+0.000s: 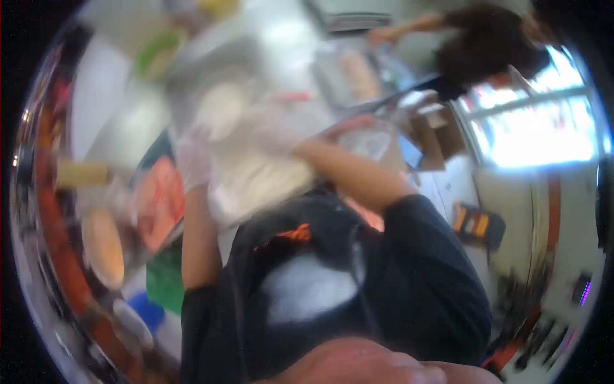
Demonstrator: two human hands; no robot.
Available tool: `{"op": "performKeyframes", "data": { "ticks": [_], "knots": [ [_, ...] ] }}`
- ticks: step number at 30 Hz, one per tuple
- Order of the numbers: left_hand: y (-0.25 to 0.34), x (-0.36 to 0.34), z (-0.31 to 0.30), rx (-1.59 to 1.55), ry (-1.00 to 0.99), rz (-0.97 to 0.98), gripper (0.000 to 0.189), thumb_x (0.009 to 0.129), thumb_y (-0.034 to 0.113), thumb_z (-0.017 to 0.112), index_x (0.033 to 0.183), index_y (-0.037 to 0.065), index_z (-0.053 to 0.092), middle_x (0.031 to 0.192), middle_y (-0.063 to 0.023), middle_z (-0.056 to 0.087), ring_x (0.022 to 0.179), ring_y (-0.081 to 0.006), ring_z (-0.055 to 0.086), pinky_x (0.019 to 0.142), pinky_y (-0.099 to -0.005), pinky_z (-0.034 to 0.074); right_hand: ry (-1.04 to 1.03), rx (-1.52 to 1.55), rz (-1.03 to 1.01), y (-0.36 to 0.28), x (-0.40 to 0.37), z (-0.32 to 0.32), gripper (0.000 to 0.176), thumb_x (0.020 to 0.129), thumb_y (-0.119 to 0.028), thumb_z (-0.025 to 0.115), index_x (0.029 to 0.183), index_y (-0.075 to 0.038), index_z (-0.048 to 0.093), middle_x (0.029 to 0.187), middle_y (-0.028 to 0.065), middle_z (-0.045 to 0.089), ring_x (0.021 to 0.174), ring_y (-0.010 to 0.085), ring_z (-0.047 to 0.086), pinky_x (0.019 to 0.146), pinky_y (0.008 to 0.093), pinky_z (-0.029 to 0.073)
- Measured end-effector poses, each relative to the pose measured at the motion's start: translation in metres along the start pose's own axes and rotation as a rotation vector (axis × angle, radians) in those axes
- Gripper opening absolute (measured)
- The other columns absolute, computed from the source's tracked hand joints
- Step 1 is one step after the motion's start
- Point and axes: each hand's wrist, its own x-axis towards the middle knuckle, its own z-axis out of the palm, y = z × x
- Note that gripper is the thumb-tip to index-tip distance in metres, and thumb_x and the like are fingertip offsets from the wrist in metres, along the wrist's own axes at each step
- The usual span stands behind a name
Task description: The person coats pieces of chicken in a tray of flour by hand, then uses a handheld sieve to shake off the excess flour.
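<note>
A: Where's the pale round thing point(224, 112)?
B: In the upper part of the metal tray point(182, 86), just beyond the white, floury mass point(262, 182). It's too blurred to say whether it's a bowl or a flat piece.

A: How would it handle?
B: My guess is light. If it's a piece of food, it's probably soft and easily torn, so I'd support it from beneath, by opposite edges. If it's a bowl, I'd take the rim. A floury coating could make it slip against the gloves.

A: And the hands?
B: The gloved left hand point(195, 157) is by its near left edge; I can't tell if the fingers grip it. The right hand point(278, 133), gloved too, is a smear over the tray's right side, so its spread and any load are unclear.

A: Around them?
B: A pinkish-orange bundle point(157, 205) left of the tray, a second tray point(328, 82) up to the right, and another person's hand point(382, 36) beyond that.
</note>
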Motion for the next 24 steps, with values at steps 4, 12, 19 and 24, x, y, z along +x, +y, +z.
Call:
{"op": "performKeyframes", "data": {
  "ticks": [4,12,19,24],
  "knots": [
    [0.027,-0.045,-0.039,-0.244,0.043,-0.330,0.029,0.090,0.027,0.054,0.106,0.007,0.067,0.103,-0.0207,0.064,0.096,-0.0322,0.062,0.083,-0.0410,0.048,-0.135,-0.081,0.281,0.094,0.005,0.052,0.023,0.087,-0.024,0.053,0.088,-0.005,0.067,0.088,0.0172,0.066,0.081,0.0297,0.066,0.071,0.0414,0.053],
    [0.028,-0.077,-0.023,-0.116,-0.182,-0.408,0.029,0.088,0.028,0.059,0.105,0.006,0.067,0.097,-0.0192,0.064,0.091,-0.0336,0.061,0.077,-0.0436,0.048,-0.523,-0.117,0.568,0.049,0.027,-0.019,0.038,0.096,-0.036,0.041,0.102,-0.007,0.065,0.107,0.0154,0.065,0.103,0.0335,0.062,0.087,0.0398,0.050],
    [0.012,-0.102,-0.024,-0.160,-0.143,-0.269,0.025,0.090,0.027,0.057,0.102,0.007,0.066,0.086,-0.0177,0.061,0.073,-0.0356,0.056,0.066,-0.0471,0.044,-0.714,0.432,0.509,-0.007,0.020,-0.027,0.049,0.099,-0.044,0.033,0.103,-0.002,0.058,0.094,0.0213,0.065,0.085,0.0369,0.062,0.074,0.0435,0.045],
    [0.027,-0.097,-0.065,-0.213,-0.031,-0.144,0.023,0.089,0.025,0.057,0.101,0.006,0.064,0.080,-0.0205,0.060,0.069,-0.0368,0.056,0.064,-0.0486,0.044,-0.325,0.437,0.401,-0.015,-0.035,0.004,0.039,0.097,-0.038,0.042,0.099,-0.003,0.058,0.088,0.0219,0.062,0.084,0.0403,0.058,0.071,0.0461,0.043]
  ]
}}
